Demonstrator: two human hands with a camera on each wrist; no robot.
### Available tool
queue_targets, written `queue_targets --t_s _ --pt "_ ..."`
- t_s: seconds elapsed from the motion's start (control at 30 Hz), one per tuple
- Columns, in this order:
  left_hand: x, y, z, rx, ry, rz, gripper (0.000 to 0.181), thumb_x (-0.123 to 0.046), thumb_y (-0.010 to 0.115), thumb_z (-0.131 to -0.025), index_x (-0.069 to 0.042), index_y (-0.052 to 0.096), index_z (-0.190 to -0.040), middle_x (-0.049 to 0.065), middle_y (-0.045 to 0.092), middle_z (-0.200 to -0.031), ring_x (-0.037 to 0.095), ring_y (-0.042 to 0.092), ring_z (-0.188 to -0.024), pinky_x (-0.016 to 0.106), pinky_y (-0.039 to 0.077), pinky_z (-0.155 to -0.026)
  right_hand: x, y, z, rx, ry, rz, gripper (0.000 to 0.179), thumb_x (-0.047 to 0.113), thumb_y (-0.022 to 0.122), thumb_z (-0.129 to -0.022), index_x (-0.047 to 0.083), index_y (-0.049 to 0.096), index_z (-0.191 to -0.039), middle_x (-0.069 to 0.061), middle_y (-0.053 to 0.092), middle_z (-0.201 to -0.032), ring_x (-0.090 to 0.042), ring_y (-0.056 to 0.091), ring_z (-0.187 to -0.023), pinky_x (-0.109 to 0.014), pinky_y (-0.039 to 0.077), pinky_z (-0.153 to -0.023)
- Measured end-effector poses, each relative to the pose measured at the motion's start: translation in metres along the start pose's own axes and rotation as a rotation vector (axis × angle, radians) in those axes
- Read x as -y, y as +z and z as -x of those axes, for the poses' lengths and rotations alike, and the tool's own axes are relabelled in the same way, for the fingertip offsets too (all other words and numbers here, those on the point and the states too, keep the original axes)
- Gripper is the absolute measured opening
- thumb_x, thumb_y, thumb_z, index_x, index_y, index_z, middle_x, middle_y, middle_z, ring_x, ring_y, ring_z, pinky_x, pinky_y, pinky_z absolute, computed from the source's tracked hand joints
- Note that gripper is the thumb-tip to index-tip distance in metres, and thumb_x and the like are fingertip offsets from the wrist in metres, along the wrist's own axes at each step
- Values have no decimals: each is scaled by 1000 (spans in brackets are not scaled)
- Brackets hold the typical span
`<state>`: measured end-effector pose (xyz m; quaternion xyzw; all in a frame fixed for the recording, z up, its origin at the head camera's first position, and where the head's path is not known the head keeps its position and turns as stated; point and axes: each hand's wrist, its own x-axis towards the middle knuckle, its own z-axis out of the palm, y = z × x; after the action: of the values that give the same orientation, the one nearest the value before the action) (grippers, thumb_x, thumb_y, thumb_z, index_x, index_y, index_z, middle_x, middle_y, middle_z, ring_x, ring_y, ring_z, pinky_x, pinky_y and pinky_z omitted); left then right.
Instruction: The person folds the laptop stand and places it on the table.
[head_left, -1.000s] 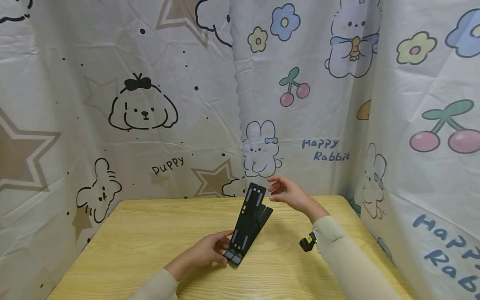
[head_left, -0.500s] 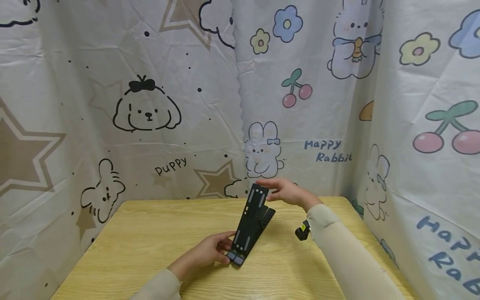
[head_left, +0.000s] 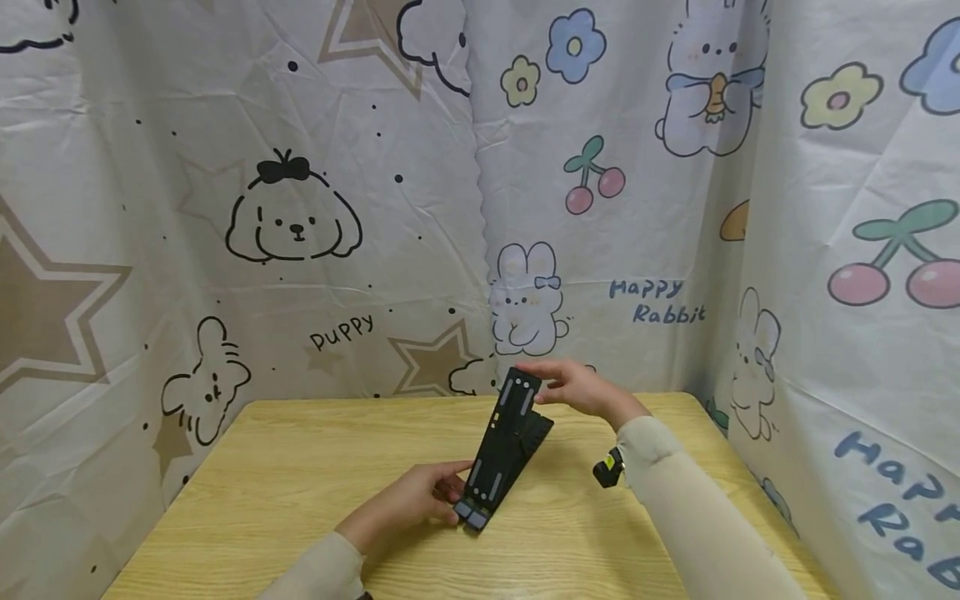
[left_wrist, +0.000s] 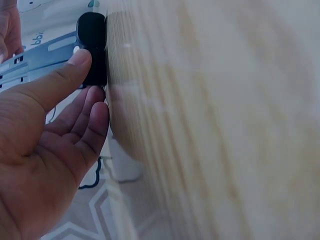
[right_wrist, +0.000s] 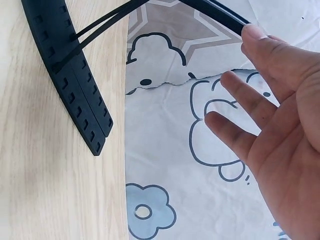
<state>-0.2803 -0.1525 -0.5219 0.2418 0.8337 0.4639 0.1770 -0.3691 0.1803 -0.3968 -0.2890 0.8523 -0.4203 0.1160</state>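
Note:
A black folding laptop stand (head_left: 504, 437) stands tilted on the table, its top plate raised above the notched base (right_wrist: 75, 80). Grey pads line the plate. In the head view my left hand (head_left: 412, 500) grips the stand's lower end. The left wrist view shows the left thumb on one side of that end and the fingers around its bottom. My right hand (head_left: 581, 390) holds the plate's upper right corner by its fingertips. In the right wrist view a fingertip touches the plate's edge, while the other fingers spread away from it. Thin struts (right_wrist: 102, 30) join plate and base.
The light wooden table (head_left: 300, 450) reaches back to a printed curtain (head_left: 420, 208). The curtain also runs along both sides. A small black device (head_left: 608, 468) hangs at the right sleeve's cuff.
My right hand has moved left from beside the stand onto the plate's upper corner. The left hand keeps its hold at the lower end. The head view has shifted slightly.

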Motion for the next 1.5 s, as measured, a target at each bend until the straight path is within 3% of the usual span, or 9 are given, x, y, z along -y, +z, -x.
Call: queue_targets --t_s 0.47,0.83,1.03,1.3,1.5 --pt "5 -14 -7 67 19 -53 73 1 79 -86 -25 55 -149 0 70 -117 18 65 -105 30 56 -90 -1 -3 19 -67 -25 68 59 19 77 -93 24 57 -148 -7 53 -153 -33 48 -142 -55 37 -117" --pt "9 -21 -12 19 23 -106 52 3 75 -88 -9 65 -138 4 72 -118 23 66 -110 43 55 -97 -8 -10 27 -84 1 78 62 29 83 -87 23 60 -144 -3 56 -150 -33 49 -140 -54 38 -117" --pt "9 -21 -11 -42 22 -120 50 0 80 -85 0 65 -132 9 71 -116 23 66 -107 42 56 -94 -6 -12 28 -78 -6 27 63 26 84 -86 21 58 -143 -4 55 -151 -33 49 -140 -55 39 -116" --pt "2 -15 1 -45 -55 -134 64 -17 89 -80 -1 62 -135 11 66 -132 29 60 -122 52 47 -108 -9 -14 24 -11 -32 -62 72 23 81 -89 17 48 -153 -6 46 -158 -35 47 -142 -46 51 -107" --pt "1 -3 -2 -86 -44 -238 71 -28 95 -72 -1 64 -131 8 66 -126 27 60 -120 51 46 -109 -11 -16 20 39 -42 -79 74 22 80 -90 17 45 -156 -6 44 -160 -34 42 -146 -47 49 -109"
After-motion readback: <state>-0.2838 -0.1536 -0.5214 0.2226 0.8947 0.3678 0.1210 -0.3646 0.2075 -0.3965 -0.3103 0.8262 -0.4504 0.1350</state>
